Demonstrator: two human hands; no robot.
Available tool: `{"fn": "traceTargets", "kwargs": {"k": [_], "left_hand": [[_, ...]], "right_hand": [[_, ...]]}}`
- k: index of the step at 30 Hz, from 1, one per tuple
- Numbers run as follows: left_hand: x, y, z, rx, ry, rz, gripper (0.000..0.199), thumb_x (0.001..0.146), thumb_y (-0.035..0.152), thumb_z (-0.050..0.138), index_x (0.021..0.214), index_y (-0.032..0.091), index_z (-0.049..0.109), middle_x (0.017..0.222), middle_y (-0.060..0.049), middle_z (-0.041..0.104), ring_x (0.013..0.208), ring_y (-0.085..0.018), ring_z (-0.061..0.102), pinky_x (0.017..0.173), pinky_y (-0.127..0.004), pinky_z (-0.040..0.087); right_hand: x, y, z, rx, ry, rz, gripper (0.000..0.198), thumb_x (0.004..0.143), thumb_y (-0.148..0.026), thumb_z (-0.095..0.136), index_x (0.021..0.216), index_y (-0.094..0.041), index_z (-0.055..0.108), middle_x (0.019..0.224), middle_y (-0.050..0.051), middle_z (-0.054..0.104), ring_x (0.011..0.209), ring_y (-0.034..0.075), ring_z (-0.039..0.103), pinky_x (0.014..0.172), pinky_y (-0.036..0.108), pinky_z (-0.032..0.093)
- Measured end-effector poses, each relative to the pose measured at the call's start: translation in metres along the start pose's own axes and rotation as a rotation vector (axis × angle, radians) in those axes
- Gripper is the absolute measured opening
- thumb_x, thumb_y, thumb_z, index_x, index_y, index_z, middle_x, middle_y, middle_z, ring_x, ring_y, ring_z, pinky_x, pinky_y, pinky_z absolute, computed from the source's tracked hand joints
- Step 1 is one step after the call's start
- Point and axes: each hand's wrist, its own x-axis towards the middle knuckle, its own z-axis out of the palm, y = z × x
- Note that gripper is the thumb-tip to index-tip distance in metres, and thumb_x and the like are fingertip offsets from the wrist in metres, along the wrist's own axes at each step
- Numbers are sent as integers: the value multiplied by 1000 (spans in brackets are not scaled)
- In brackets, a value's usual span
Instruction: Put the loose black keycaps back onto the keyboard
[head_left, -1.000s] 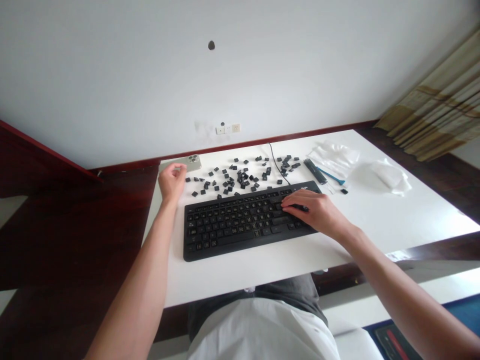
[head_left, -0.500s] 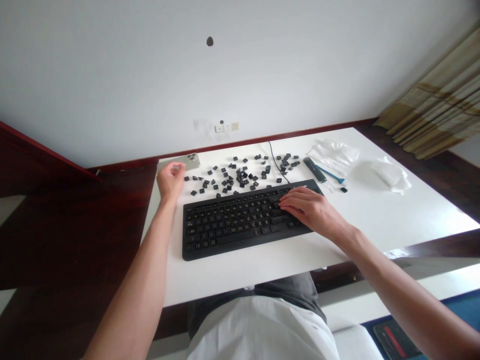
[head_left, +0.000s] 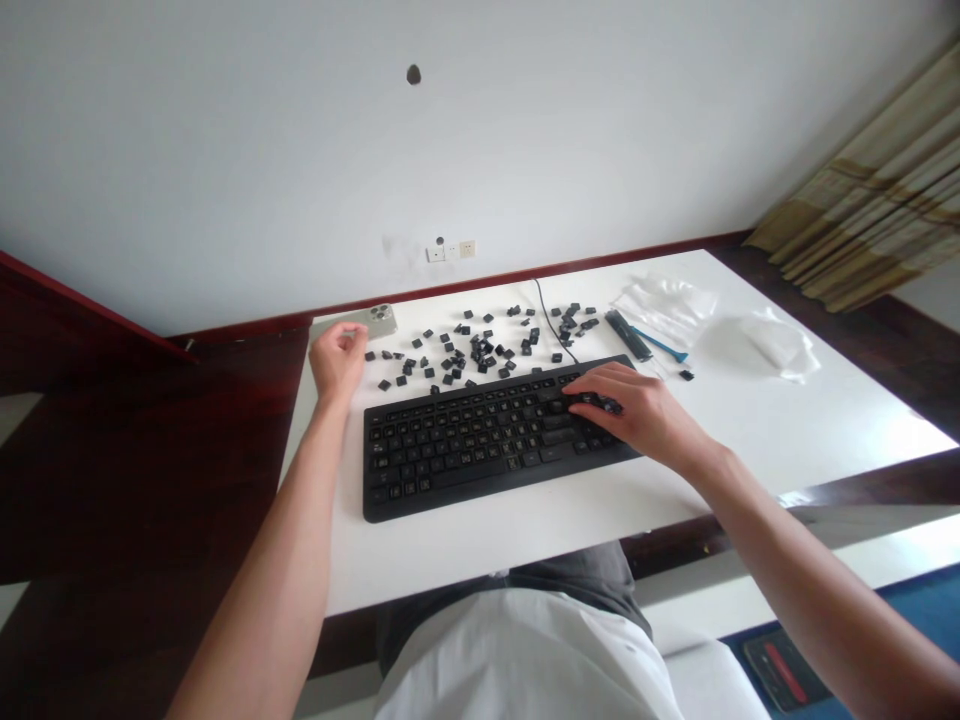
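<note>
A black keyboard point(head_left: 480, 435) lies slightly angled on the white table, with many key positions bare of caps. My right hand point(head_left: 637, 408) rests over its right part, thumb and fingers apart and nothing visible between them. At the table's far left, my left hand point(head_left: 337, 362) is closed with curled fingers, in front of a phone point(head_left: 381, 318); whatever it may hold is hidden. Loose black keycaps point(head_left: 480, 350) lie scattered behind the keyboard, some close to my left hand.
To the right lie a black-handled tool point(head_left: 628, 335), a blue pry tool point(head_left: 661, 346), a small black piece point(head_left: 686, 375) and clear plastic bags point(head_left: 667, 305). A cable point(head_left: 551, 318) runs from the keyboard over the back edge. The wall has sockets point(head_left: 451, 252).
My right hand has shifted a little to the right, and its thumb and fingers have spread apart. My left hand stays in place, and the view has tilted slightly.
</note>
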Motion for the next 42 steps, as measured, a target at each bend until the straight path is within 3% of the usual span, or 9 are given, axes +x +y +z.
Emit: {"fn": "traceTargets", "kwargs": {"k": [12,19,24,32,42], "left_hand": [[0,0,-1,9,-3,9,30,85,43,64,90,17,78,56,1,53,54,-16,47,59,-29,34],[2,-4,0,2,-6,6,30,85,43,64,92,18,79,56,1,53,54,-15,47,58,-28,33],[1,0,-1,7,-2,-1,29,85,43,65,91,18,79,55,2,54,54,-16,48,60,-29,35],[0,1,0,-8,0,-8,29,85,41,66,92,17,80,57,1,57,56,-17,51,61,-30,37],[0,4,0,34,-22,-10,30,86,42,62,92,17,79,57,1,56,56,-17,52,61,-29,37]], "right_hand": [[16,-3,9,28,-113,-30,20,102,-32,67,112,-26,82,112,11,78,108,29,73,95,45,63],[14,-5,-2,73,-85,58,25,106,-33,61,121,-24,78,122,8,80,107,27,78,96,41,63],[8,1,0,20,-102,76,26,103,-29,63,123,-26,78,117,6,82,98,25,80,91,38,65],[9,-2,4,-80,-153,-83,25,105,-21,59,116,-23,81,113,9,83,102,26,79,92,40,65],[9,-2,3,-79,-97,-199,22,105,-18,61,106,-19,82,111,11,83,98,25,80,87,37,68]]}}
